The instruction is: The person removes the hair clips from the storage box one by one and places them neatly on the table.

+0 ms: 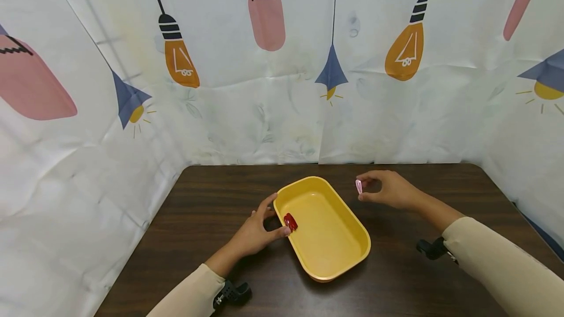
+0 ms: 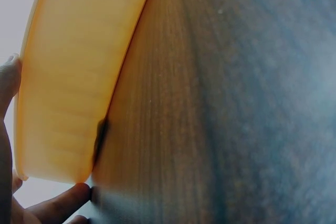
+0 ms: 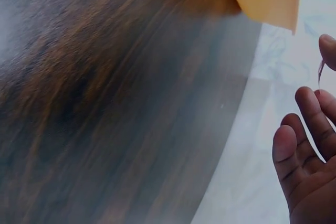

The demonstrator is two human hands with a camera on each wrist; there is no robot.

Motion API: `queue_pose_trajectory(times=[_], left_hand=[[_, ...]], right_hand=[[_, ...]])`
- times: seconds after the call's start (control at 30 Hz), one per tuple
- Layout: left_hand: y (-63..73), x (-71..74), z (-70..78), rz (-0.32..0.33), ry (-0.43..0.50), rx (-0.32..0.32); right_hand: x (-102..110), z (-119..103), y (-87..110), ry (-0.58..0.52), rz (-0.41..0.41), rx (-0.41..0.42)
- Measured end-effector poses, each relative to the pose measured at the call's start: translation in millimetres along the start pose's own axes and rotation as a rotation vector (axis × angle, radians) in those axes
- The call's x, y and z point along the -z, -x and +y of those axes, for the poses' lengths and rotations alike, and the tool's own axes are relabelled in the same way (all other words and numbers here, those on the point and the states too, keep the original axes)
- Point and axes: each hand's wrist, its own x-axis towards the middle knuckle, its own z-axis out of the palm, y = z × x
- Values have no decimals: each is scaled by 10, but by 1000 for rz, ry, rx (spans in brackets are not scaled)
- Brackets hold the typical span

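Note:
In the head view my left hand (image 1: 257, 231) grips the left side of a yellow plastic tray (image 1: 326, 224), thumb at the rim and fingers spread along the outer wall. The left wrist view shows the tray's side wall (image 2: 73, 87) with a fingertip low at its corner. Inside the tray, against the left wall near my thumb, lie small glossy red pieces (image 1: 290, 221). To the right of the tray my right hand (image 1: 387, 190) pinches a small pink hair clip (image 1: 359, 187) between thumb and fingertip, above the table. Edge-on, the clip (image 3: 321, 72) looks thin in the right wrist view.
The tray stands slightly turned on a dark wood-grain table (image 1: 198, 199). A white sheet printed with lamps and bulbs (image 1: 282, 111) hangs behind the table and along its sides. Black straps (image 1: 231, 293) are worn at both wrists.

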Motion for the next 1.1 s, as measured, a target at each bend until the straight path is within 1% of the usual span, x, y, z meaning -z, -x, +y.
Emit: queue_pose_trajectory(times=[0.47,0.77,1.1], left_hand=[[13,0,12,4,3,3],[-4,-11,-1,-8,7,-15],[-11,13,-4,-6,-9,1]], right_hand=[[-54,186,156,-23,-1,-65],[-89,336,235,-11,15,-69],[-132,430,253,10,19,-72]])
